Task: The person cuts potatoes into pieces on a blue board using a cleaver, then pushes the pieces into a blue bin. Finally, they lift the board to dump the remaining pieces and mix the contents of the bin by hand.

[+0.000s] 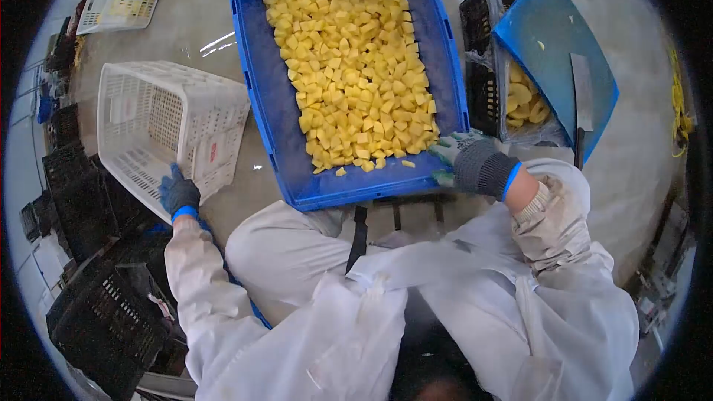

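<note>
Premises: a bulk food-processing floor, not a domestic kitchen. Evidence: a large blue crate (260,89) at centre, filled with diced yellow vegetable (353,59). A white basket (163,126) lies at left, with black crates (104,327) stacked at lower left. A blue board (542,37) with a knife (581,93) sits at upper right. The concrete floor (208,22) is wet. The worker wears a white coverall (297,267).

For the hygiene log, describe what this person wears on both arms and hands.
Both arms are in white sleeves. The left hand wears a dark blue-grey glove with a blue cuff; the right hand a grey knit glove, pale-tipped, with a blue cuff edge.
</note>
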`<move>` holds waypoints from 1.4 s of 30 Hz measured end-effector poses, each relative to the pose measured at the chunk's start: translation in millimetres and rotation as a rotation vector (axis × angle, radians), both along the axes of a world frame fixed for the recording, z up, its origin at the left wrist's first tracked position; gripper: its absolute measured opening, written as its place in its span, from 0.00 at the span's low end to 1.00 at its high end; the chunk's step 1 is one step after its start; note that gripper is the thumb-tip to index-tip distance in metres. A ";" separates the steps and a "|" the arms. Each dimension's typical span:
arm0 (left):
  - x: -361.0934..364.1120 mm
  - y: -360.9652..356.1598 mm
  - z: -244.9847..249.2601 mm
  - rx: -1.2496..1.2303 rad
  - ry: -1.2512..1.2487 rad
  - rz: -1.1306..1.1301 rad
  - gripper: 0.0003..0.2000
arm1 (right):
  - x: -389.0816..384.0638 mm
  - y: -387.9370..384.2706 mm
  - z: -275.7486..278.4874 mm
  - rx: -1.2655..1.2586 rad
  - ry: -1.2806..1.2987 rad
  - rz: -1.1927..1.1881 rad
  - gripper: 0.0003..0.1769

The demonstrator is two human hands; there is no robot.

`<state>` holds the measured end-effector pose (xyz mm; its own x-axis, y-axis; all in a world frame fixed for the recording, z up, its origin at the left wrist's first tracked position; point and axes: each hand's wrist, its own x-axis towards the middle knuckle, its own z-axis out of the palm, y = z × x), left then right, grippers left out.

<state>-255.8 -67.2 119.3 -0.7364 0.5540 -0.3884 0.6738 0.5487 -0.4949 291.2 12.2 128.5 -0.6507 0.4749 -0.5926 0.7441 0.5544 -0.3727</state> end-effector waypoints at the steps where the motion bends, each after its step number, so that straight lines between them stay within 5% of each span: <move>1: -11.9 -14.1 -9.3 0.271 -0.012 -0.180 0.27 | -3.9 2.0 -0.8 -0.039 -0.013 0.028 0.28; 2: -27.0 -29.3 -15.7 0.535 -0.019 -0.362 0.27 | -5.9 -0.7 -5.4 -0.002 0.038 0.034 0.27; 4: 55.5 9.0 23.0 1.056 -0.251 -0.465 0.26 | -7.9 -9.6 -15.4 0.075 0.141 0.038 0.26; 6: 150.7 45.0 53.9 1.188 -0.391 -0.385 0.25 | -7.8 -11.7 -22.9 0.039 0.189 0.012 0.26; 9: 193.8 61.2 30.3 1.373 -0.610 -0.225 0.25 | -5.3 -5.2 -33.9 -0.017 0.255 -0.060 0.26; 16: 213.5 88.6 23.7 1.377 -0.492 -0.145 0.25 | -29.6 10.1 -27.5 -0.096 0.181 -0.112 0.29; 20: 228.1 71.6 7.6 1.166 -0.490 -0.176 0.28 | -44.3 10.4 -12.8 -0.174 0.140 -0.281 0.32; 22: 243.4 58.4 -2.9 1.201 -0.649 -0.003 0.29 | -49.0 -2.4 -13.5 -0.123 0.153 -0.311 0.32; 26: 275.4 -1.5 -29.0 0.997 -0.745 -0.024 0.28 | -52.9 -3.3 -14.6 -0.146 0.361 -0.427 0.32; 29: 288.8 4.2 2.7 0.877 -0.684 -0.282 0.27 | -16.0 -16.9 -33.2 -0.077 0.413 -0.461 0.30; 31: 287.9 -12.4 13.2 0.808 -0.733 -0.301 0.27 | 6.8 -9.5 -20.5 -0.367 0.375 -0.844 0.29; 33: 284.6 -26.9 39.3 0.801 -0.766 -0.240 0.26 | 23.6 15.3 45.1 0.030 0.372 -0.519 0.27; 36: 242.7 -40.2 90.3 0.929 -0.706 -0.074 0.24 | 76.2 34.2 98.7 0.093 0.262 -0.714 0.25; 37: 228.4 -52.7 113.7 0.935 -0.611 0.009 0.25 | 110.4 25.3 105.9 0.172 0.028 -0.636 0.26; 39: 191.4 -82.5 159.8 0.918 -0.502 0.109 0.26 | 163.4 10.5 139.1 0.161 0.012 -0.754 0.26; 42: 120.6 -162.0 201.4 0.824 -0.427 0.079 0.29 | 335.7 -128.5 88.6 -0.025 -0.246 -1.046 0.20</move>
<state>-135.2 -229.1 320.7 -0.6689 0.7297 -0.1418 0.6547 0.6687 0.3524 627.0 -116.3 217.1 0.2104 0.7125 -0.6694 0.9010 -0.4070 -0.1500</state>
